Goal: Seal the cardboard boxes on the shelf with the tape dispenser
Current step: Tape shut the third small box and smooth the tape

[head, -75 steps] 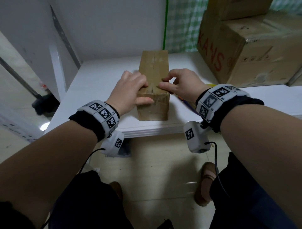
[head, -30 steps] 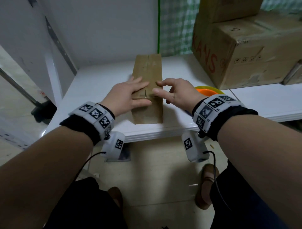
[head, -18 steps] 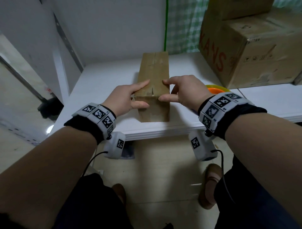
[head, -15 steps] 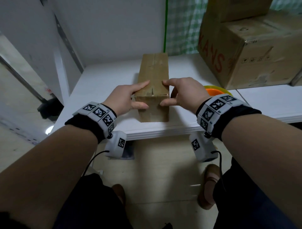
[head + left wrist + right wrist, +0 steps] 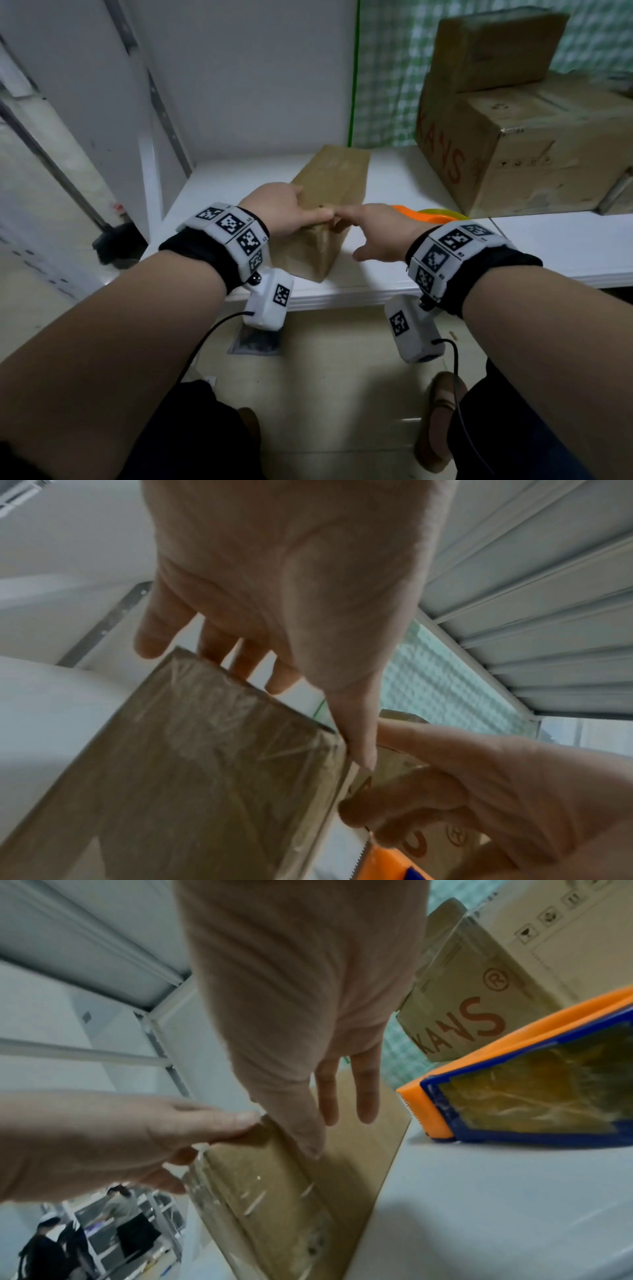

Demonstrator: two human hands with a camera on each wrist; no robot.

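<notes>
Two hands, left hand (image 5: 281, 212) and right hand (image 5: 376, 233), fingers spread flat on the taped narrow cardboard box (image 5: 329, 192), which has swung askew on the white shelf (image 5: 548, 246) since a moment ago; tape dispenser (image 5: 534, 1096) lies unheld beside it, sealing apparently done.

I'm in a stockroom or warehouse: white metal shelving (image 5: 376, 185), stacked shipping cartons (image 5: 534, 144) printed in red, a roller shutter (image 5: 534, 593) overhead, and workers (image 5: 113, 1229) at more racks behind.
</notes>
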